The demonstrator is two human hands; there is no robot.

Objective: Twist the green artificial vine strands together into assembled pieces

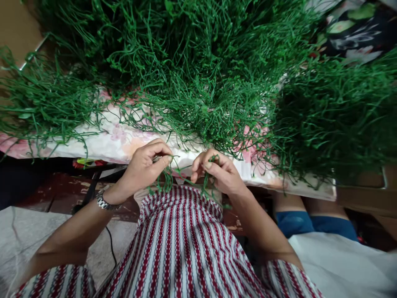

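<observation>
My left hand [151, 163], with a metal watch [104, 200] on its wrist, pinches thin green plastic stems [166, 180] between thumb and forefinger. Close by on the right, my right hand [220, 169] is closed on more of the same green stems [208, 182], whose ends hang below the fingers. A strand spans the small gap between the two hands. Both hands are at the near edge of the table, above my lap. Just beyond them lies a big heap of loose green plastic stems [198, 95], tangled together.
A floral cloth [108, 142] covers the table under the heap. More green stems are piled at the left [52, 103] and right [335, 120]. Dark floral fabric [356, 37] shows at the upper right. Another person's legs in blue shorts [316, 223] are beside me on the right.
</observation>
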